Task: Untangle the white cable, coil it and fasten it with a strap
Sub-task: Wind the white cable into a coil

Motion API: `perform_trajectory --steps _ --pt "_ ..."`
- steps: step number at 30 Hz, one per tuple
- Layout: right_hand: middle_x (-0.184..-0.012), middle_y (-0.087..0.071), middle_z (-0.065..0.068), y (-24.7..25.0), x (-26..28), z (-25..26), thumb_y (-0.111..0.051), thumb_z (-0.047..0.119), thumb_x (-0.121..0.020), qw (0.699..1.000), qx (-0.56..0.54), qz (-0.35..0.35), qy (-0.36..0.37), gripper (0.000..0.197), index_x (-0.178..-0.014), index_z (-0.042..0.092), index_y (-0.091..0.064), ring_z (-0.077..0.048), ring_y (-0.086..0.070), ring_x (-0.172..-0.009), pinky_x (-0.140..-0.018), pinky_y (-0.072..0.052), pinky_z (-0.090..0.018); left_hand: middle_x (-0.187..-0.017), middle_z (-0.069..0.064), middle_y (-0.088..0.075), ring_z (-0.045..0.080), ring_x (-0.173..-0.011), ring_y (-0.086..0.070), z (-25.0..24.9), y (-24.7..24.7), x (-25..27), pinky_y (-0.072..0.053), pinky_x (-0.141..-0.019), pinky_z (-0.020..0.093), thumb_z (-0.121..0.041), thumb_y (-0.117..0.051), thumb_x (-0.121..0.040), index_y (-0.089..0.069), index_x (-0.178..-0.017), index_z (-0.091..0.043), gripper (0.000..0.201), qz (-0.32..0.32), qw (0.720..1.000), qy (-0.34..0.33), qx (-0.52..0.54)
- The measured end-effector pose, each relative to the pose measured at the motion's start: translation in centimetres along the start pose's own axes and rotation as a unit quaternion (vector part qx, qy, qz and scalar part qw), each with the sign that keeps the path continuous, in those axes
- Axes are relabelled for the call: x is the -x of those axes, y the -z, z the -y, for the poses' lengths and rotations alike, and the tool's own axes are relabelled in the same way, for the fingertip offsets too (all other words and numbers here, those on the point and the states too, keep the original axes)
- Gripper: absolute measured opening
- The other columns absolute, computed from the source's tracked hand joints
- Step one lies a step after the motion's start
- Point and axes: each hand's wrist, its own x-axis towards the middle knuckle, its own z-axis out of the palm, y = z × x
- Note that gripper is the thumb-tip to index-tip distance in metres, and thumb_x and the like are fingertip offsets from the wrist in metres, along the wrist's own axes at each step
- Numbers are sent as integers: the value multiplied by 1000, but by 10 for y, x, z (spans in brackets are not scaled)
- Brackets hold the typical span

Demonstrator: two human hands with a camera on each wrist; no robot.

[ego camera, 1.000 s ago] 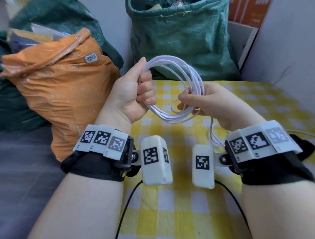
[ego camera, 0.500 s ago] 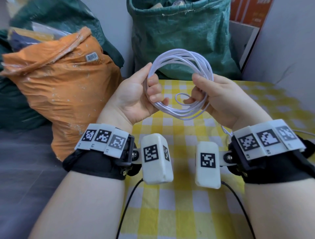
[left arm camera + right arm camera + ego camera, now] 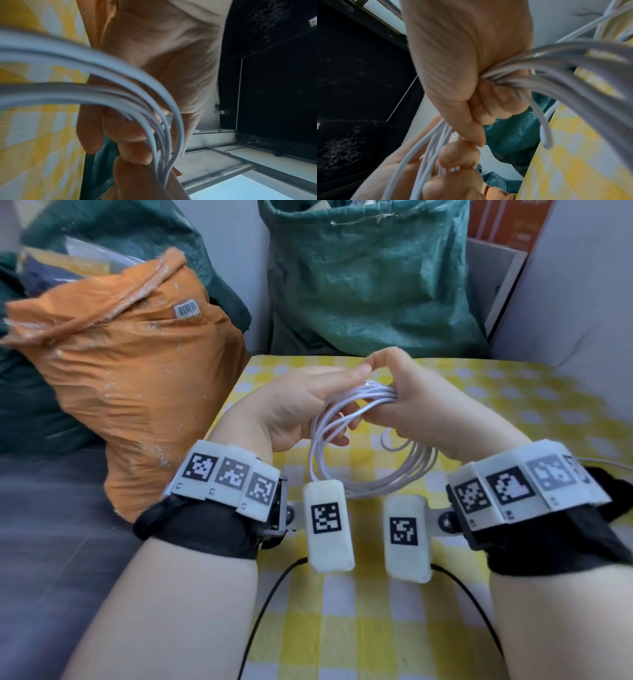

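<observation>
The white cable [image 3: 359, 474] is wound into a coil of several loops that hangs toward me over the yellow checked table [image 3: 513, 412]. Both hands meet at the coil's far top. My left hand [image 3: 308, 409] holds the loops [image 3: 154, 108] with its fingers curled under them. My right hand [image 3: 411, 402] grips the same bundle [image 3: 513, 77] in its fist, thumb arched over toward the left thumb. A short free cable end [image 3: 390, 440] curls inside the coil, and in the right wrist view [image 3: 546, 135] it sticks out below the fist. No strap is in view.
An orange sack [image 3: 130, 378] stands left of the table, and a green sack [image 3: 363, 275] behind it. A grey wall [image 3: 582, 302] runs along the right. A thin white cable [image 3: 609, 463] trails over the table's right side. Black wrist-camera leads [image 3: 267, 604] cross the near tablecloth.
The coil, held upright in front of the green sack before, has tipped over and come down toward the table. Both hands have closed together at its far top.
</observation>
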Motion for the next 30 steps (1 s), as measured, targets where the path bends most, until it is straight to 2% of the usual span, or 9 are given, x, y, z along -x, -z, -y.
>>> perform_trajectory --steps 5,7,11,13,15,18,20,25,30 --pt "-97 -59 2 2 4 9 -59 7 -83 997 66 36 7 69 -142 25 -28 -18 -59 -80 -61 -45 -21 -59 5 -61 23 -58 -63 -3 -2 3 -51 -54 28 -40 -61 -87 -61 -85 -12 27 43 997 -2 -58" --pt "-103 -56 2 2 3 9 -59 4 -81 996 86 35 12 77 -146 24 -23 -18 -57 -80 -57 -43 -10 -60 5 -61 22 -56 -63 -3 -2 3 -51 -53 28 -40 -61 -82 -58 -88 -13 29 59 995 -3 -77" --pt "-106 -49 2 -1 -1 6 -59 1 -80 995 94 26 9 81 -147 24 -20 -15 -51 -77 -52 -37 -3 -57 -3 -47 5 -42 -44 -3 -5 1 -36 -41 20 -35 -57 -89 -53 -91 -13 23 55 995 -4 -85" --pt "-104 -53 1 -2 -2 4 -59 1 -79 997 82 11 7 80 -147 24 -22 -16 -51 -82 -54 -37 -4 -50 -7 -40 3 -38 -36 -2 -9 -1 -29 -39 18 -31 -50 -96 -52 -86 -14 20 35 996 -6 -78" --pt "-94 -59 1 -2 -1 3 -60 2 -79 998 61 -8 8 78 -145 24 -25 -14 -54 -74 -53 -39 -8 -50 -3 -33 5 -38 -29 -2 -12 -3 -25 -38 17 -33 -47 -98 -51 -76 -17 27 12 998 -19 -65" --pt "-75 -54 6 0 -2 1 -65 7 -78 999 14 -31 8 69 -137 27 -36 -5 -50 -58 -50 -40 -16 -50 -2 -26 8 -40 -23 -2 -12 -5 -22 -38 17 -29 -48 -98 -47 -68 -18 31 -24 998 -39 -33" --pt "-72 -53 4 2 -3 -1 -68 10 -78 998 -44 -50 -2 57 -128 27 -47 -7 -48 -52 -52 -41 -20 -45 -7 -26 7 -40 -20 -3 -9 -5 -19 -39 18 -26 -48 -98 -43 -67 -18 32 -44 998 -53 13" --pt "-54 -42 2 5 -2 -1 -66 15 -84 985 -155 -66 -21 4 -84 14 -62 -12 -41 -43 -49 -39 -28 -42 -10 -27 8 -39 -17 -4 -1 -5 -14 -43 25 -26 -46 -98 -38 -71 -18 30 -87 987 -76 108" --pt "-53 -39 1 3 -5 -5 -61 11 -85 988 -131 -73 -41 9 -76 12 -59 -14 -35 -45 -52 -33 -28 -49 0 -42 12 -39 -32 -3 -1 -4 -29 -47 27 -22 -47 -98 -44 -72 -12 28 -74 994 -56 52"
